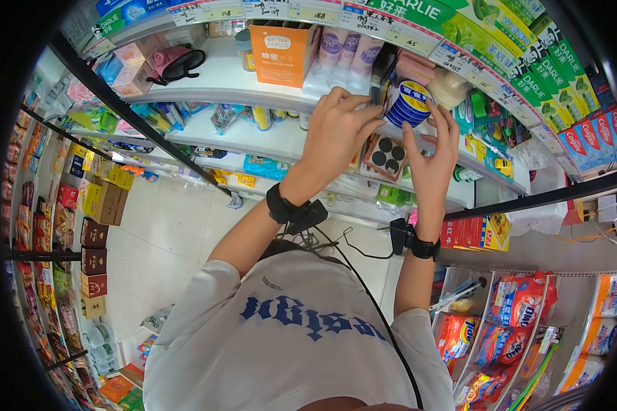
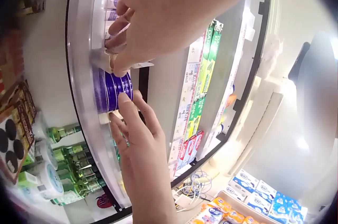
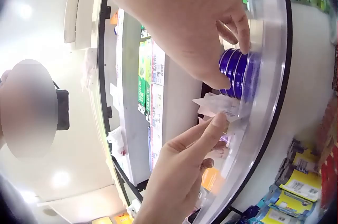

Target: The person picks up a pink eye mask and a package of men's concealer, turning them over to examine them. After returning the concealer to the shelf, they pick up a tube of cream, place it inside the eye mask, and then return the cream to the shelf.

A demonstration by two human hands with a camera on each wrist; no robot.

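A stack of round blue tins (image 1: pixel 406 103) (image 2: pixel 111 89) (image 3: pixel 237 76) stands at the front edge of a white store shelf (image 1: pixel 226 82). My right hand (image 1: pixel 428 125) (image 3: pixel 235 65) holds the stack from the right, thumb on its near side and fingers along its far side. My left hand (image 1: pixel 369 104) (image 3: pixel 219 121) reaches in beside the tins. Its fingertips pinch a white paper tag (image 3: pixel 216 105) (image 2: pixel 140 65) at the shelf rim just left of the stack. What lies behind the tins is hidden by both hands.
An orange carton (image 1: pixel 281 51) and pale bottles (image 1: pixel 349 48) stand left of the tins. Green toothpaste boxes (image 1: pixel 528 61) fill the shelf above right. Green bottles (image 2: pixel 79 160) sit one shelf down. Detergent bags (image 1: pixel 521 301) are low on the right, and tiled floor (image 1: pixel 164 233) lies below left.
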